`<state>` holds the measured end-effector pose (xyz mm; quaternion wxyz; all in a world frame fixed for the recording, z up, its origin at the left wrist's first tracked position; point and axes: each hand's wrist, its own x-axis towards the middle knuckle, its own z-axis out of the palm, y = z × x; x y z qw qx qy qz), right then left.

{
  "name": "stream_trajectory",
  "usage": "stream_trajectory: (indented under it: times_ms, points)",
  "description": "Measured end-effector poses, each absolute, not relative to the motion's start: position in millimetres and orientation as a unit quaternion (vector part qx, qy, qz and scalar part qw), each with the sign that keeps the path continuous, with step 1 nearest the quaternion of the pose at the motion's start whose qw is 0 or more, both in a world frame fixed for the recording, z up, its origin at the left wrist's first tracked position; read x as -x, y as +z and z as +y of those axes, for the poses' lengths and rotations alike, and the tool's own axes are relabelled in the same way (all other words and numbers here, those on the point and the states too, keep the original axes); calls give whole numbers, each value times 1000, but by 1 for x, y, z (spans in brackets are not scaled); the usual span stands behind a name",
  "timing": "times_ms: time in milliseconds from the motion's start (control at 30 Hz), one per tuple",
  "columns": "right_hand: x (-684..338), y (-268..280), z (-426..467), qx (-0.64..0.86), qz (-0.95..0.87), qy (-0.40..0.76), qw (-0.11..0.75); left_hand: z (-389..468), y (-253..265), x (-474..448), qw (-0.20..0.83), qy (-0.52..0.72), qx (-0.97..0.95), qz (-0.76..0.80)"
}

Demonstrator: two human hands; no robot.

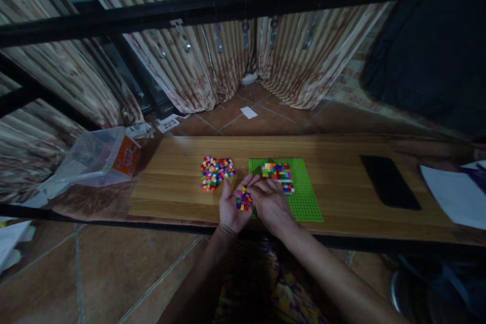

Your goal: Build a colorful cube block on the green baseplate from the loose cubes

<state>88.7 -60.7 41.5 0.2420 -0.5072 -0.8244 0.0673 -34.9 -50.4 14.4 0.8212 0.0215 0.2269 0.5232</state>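
Note:
My left hand point(233, 212) lies palm up, its palm cupping several small coloured toy bricks point(243, 201). Over that palm, the fingers of my right hand point(271, 205) are pinched together at the bricks; what is between the fingertips is too small to make out. Under and beyond my right hand is a green studded baseplate point(307, 195). It carries a block of built-up bricks point(279, 171) in many colours, whose near left part is hidden by my right hand. To the left, a loose pile of small bricks point(216, 172) is spread on the wood.
The low wooden table point(170, 177) runs across the view. A black phone-like slab point(390, 182) and white paper point(455, 197) lie at its right. Past the left end stands a clear plastic box point(94, 157) with an orange label. A black bar point(212, 7) crosses in front of the curtains.

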Motion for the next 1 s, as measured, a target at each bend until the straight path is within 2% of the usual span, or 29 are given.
stream_trajectory:
  times_ms: [200,700,800,1000]
  points:
    - [-79,42,-54,532,-824,34,191,-49,12,36,827,511,-40,233]
    - [-75,40,-54,558,-810,16,182,-48,11,38,837,503,-28,214]
    - [-82,45,-56,560,-793,63,229,-48,12,38,836,504,-14,216]
    - [-131,51,-46,598,-667,137,423,-47,13,36,830,516,6,211]
